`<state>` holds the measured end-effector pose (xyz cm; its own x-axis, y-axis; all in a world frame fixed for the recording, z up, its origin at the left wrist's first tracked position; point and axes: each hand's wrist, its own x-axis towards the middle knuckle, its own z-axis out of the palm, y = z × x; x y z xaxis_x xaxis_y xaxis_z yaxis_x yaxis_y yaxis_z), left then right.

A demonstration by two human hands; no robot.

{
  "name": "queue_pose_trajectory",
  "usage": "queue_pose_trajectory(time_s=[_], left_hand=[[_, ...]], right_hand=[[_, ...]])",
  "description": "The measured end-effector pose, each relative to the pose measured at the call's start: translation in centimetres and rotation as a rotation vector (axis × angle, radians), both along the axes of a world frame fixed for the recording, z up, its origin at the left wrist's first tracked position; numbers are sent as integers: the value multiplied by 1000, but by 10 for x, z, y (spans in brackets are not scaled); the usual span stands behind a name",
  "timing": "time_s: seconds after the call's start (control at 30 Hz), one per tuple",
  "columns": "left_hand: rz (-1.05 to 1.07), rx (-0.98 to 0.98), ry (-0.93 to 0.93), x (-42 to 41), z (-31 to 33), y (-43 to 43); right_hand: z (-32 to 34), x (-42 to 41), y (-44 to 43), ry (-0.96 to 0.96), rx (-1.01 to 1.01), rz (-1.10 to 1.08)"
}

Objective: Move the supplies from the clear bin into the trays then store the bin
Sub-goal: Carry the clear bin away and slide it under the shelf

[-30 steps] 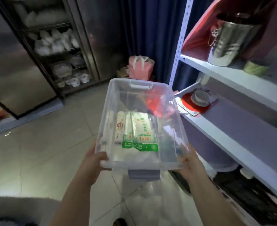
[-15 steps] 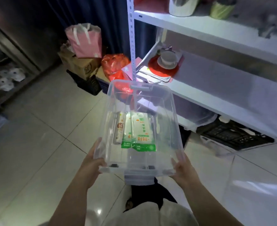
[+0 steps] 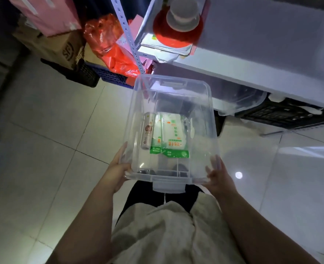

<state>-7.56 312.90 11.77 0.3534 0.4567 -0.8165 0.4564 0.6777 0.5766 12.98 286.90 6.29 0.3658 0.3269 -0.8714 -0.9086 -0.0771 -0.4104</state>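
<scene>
I hold a clear plastic bin [image 3: 205,119] out in front of me above the tiled floor. My left hand [image 3: 117,168] grips its near left corner and my right hand [image 3: 217,176] grips its near right corner. Inside lie a white and green packet [image 3: 173,137], a narrower green and white packet [image 3: 156,138] and a pale tube with a red mark [image 3: 147,131], side by side on the bin's bottom. The bin's far end reaches just under the edge of a white shelf [image 3: 252,77]. No trays can be made out for certain.
A red mat with a grey cup and saucer [image 3: 178,25] sits on the white shelf. Under the shelf stand another clear bin [image 3: 248,100] and a black crate [image 3: 283,115]. At the back left are a red plastic bag [image 3: 108,40], a cardboard box [image 3: 58,48], a pink bag and dark crates.
My view has tipped downward and moved closer to the shelf unit. The bin stays in both hands and now sits lower, near the bottom shelf's edge. The supplies inside have not shifted.
</scene>
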Motion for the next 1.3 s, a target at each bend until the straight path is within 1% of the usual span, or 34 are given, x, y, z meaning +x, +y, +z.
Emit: queue_pose_trajectory(time_s=[0.1,0.2,0.27,0.37,0.43,0.57,0.6,0.67,0.73,0.93,1.07,1.17,1.23,1.3], left_hand=[[-88,-33,12,18,-16,30],[-161,-70,20,41,-31,64],[-204,-120,2,57,-41,85],[-253,-201,-15,77,-51,122],[-288,-220,-29,91,-57,149],[-290,-220,-35,127,-67,191],[-292,-222,-29,136,-70,199],[-288,-229,-16,149,-78,214],[-266,-233,-10,160,-91,226],[-185,-224,22,175,-139,231],[-57,-230,76,183,-163,226],[26,-189,208,183,-176,214],[66,-129,257,176,-182,205],[173,-145,220,168,-188,202]], right_hand=[[6,9,19,56,-13,-135],[5,20,39,78,-57,-146],[-1,27,55,40,-62,-160],[-3,29,87,40,-122,-337],[-9,26,105,33,-120,-453],[-17,29,142,-78,-150,-466],[-19,34,152,-91,-160,-459],[-24,46,169,-57,-159,-493],[-34,59,183,-17,-136,-516],[-73,88,204,-63,-202,-427],[-106,90,208,-40,-276,-556],[-130,80,207,27,-252,-641],[-139,72,200,15,-235,-594],[-147,64,191,-2,-219,-521]])
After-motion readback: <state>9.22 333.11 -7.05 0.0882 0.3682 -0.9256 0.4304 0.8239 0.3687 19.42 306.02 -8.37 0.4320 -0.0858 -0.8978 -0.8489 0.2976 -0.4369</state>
